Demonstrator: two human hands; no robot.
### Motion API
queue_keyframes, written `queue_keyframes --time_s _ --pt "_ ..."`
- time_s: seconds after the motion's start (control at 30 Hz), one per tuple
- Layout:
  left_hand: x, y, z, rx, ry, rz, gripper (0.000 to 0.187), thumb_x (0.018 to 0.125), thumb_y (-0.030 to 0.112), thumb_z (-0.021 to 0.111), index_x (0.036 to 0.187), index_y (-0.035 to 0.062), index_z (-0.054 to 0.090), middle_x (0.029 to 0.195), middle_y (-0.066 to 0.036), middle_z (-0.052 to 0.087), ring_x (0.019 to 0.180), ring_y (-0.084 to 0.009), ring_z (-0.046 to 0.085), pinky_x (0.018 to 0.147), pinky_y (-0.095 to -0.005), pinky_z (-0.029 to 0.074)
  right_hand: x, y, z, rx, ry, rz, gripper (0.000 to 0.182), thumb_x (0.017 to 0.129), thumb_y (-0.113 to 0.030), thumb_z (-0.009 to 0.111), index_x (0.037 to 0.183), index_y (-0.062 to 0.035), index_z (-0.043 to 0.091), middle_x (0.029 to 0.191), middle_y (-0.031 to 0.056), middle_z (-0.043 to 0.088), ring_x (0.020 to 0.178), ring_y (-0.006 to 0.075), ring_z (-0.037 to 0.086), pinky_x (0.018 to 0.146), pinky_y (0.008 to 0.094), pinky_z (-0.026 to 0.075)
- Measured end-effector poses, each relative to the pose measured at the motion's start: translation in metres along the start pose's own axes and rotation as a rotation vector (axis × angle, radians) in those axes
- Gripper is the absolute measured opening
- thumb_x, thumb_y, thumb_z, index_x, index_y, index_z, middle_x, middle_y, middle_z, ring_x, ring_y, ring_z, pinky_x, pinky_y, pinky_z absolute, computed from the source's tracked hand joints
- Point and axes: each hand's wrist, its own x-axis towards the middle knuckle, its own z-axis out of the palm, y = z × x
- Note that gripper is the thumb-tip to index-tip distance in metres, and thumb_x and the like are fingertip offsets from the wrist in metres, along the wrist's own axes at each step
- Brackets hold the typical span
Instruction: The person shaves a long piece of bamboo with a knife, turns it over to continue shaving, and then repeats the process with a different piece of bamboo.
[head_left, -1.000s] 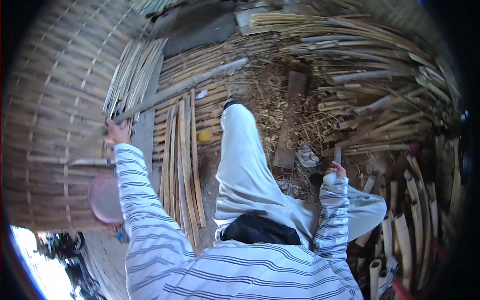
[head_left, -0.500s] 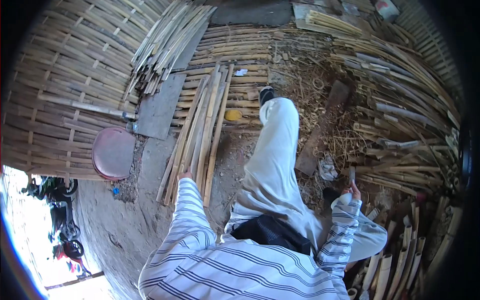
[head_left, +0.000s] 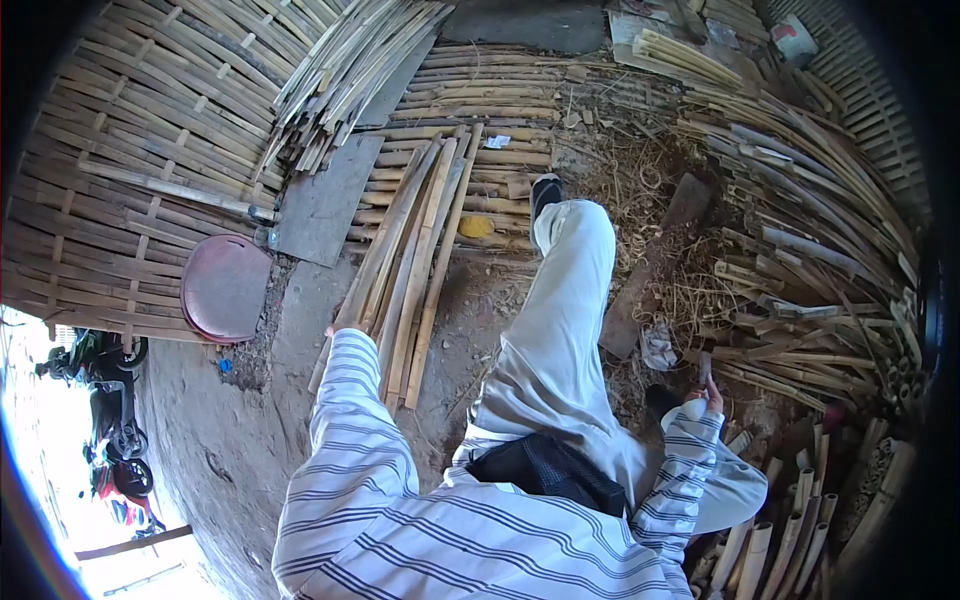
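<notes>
Several long split bamboo strips [head_left: 425, 240] lie side by side at the left of the outstretched leg. My left hand [head_left: 334, 329] is at the near left edge of these strips; the striped sleeve hides most of it, so its fingers cannot be made out. On the right, beside the bent knee, my right hand [head_left: 713, 396] is closed around a short flat tool [head_left: 705, 369] that points up and away from me.
A round reddish stool seat [head_left: 226, 289] stands at the left by the woven bamboo wall [head_left: 120, 200]. Bamboo piles [head_left: 820, 230] fill the right side, with cut tubes [head_left: 760, 545] at the lower right. A dark plank [head_left: 655, 265] lies among shavings. Motorbikes [head_left: 120, 430] stand outside.
My left hand has moved left and slightly up, toward the outer edge of the strips. The strips' near ends have shifted a little. My right hand still holds the tool, now slightly lower.
</notes>
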Motion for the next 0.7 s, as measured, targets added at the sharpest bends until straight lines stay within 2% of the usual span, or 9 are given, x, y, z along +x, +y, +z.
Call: queue_keyframes --time_s 0.13,0.23,0.27,0.37,0.4,0.5,0.53,0.6,0.7 --pt "-0.046 0.015 0.020 -1.153 0.024 -0.393 0.053 0.090 0.029 0.056 0.119 -0.0142 0.043 0.098 -0.023 0.063 0.088 -0.0347 0.066 0.073 -0.0378 0.058 -0.006 0.002 0.005 -0.015 -0.076 0.051 0.027 0.090 -0.027 0.060 0.069 -0.0104 0.056 0.055 0.0000 0.052 0.050 0.0131 0.054 0.046 0.0241 0.045" --pt "-0.068 0.014 0.044 -1.050 -0.165 -0.291 0.039 0.096 0.026 0.046 0.112 -0.0097 0.048 0.082 -0.019 0.063 0.075 -0.0235 0.066 0.057 -0.0272 0.054 -0.013 -0.005 0.006 -0.035 -0.167 0.043 0.023 0.090 -0.024 0.060 0.073 -0.0085 0.058 0.056 0.0001 0.053 0.053 0.0136 0.055 0.048 0.0245 0.046" --pt "-0.084 0.019 0.048 -1.170 -0.200 -0.358 0.028 0.096 0.024 0.048 0.097 -0.0040 0.054 0.063 -0.009 0.054 0.050 -0.0140 0.054 0.040 -0.0222 0.038 -0.019 -0.003 0.011 -0.065 -0.138 -0.027 0.021 0.089 -0.022 0.061 0.075 -0.0076 0.059 0.058 0.0002 0.053 0.054 0.0135 0.056 0.049 0.0247 0.046" --pt "-0.138 0.038 0.061 -0.885 -0.252 -0.045 0.030 0.092 0.030 0.057 0.079 0.0030 0.055 0.052 -0.001 0.042 0.037 -0.0087 0.035 0.034 -0.0213 0.023 -0.032 0.001 0.023 -0.161 0.017 -0.355 0.011 0.087 -0.015 0.062 0.084 -0.0046 0.062 0.067 0.0017 0.057 0.060 0.0128 0.057 0.056 0.0260 0.048" --pt "-0.150 0.053 0.065 -0.857 -0.246 -0.154 0.035 0.087 0.036 0.064 0.070 0.0081 0.053 0.050 0.001 0.041 0.033 -0.0086 0.033 0.032 -0.0219 0.021 -0.037 0.003 0.024 -0.176 0.047 -0.471 0.008 0.086 -0.011 0.063 0.088 -0.0031 0.062 0.073 0.0029 0.059 0.063 0.0122 0.058 0.060 0.0269 0.049" --pt "-0.168 0.081 0.089 -1.015 -0.178 -0.185 0.044 0.087 0.051 0.056 0.068 0.0115 0.049 0.046 0.005 0.031 0.036 -0.0092 0.025 0.034 -0.0238 0.020 -0.061 -0.004 0.037 -0.255 -0.123 -0.642 0.005 0.086 -0.008 0.063 0.086 -0.0043 0.060 0.081 0.0061 0.062 0.068 0.0127 0.060 0.068 0.0277 0.051" --pt "-0.165 0.088 0.092 -1.071 -0.358 -0.116 0.046 0.088 0.055 0.050 0.067 0.0136 0.047 0.047 0.006 0.027 0.038 -0.0090 0.022 0.037 -0.0251 0.017 -0.075 -0.006 0.044 -0.306 -0.276 -0.712 0.007 0.087 -0.009 0.063 0.086 -0.0048 0.059 0.085 0.0069 0.064 0.074 0.0139 0.062 0.072 0.0283 0.051" --pt "-0.246 0.166 0.069 -1.070 -0.396 -0.093 0.044 0.088 0.053 0.049 0.065 0.0156 0.046 0.048 0.007 0.027 0.039 -0.0082 0.022 0.038 -0.0254 0.014 -0.089 -0.022 0.042 -0.412 -0.028 -0.995 0.009 0.088 -0.013 0.062 0.087 -0.0051 0.058 0.086 0.0070 0.064 0.077 0.0139 0.062 0.073 0.0281 0.051" --pt "-0.271 0.237 0.066 -0.894 -0.398 0.319 0.041 0.089 0.048 0.050 0.065 0.0151 0.047 0.053 0.006 0.033 0.043 -0.0069 0.026 0.040 -0.0242 0.019 -0.088 -0.095 0.010 -0.529 0.150 -1.255 0.011 0.090 -0.016 0.061 0.091 -0.0059 0.057 0.088 0.0065 0.064 0.081 0.0141 0.062 0.075 0.0293 0.050"
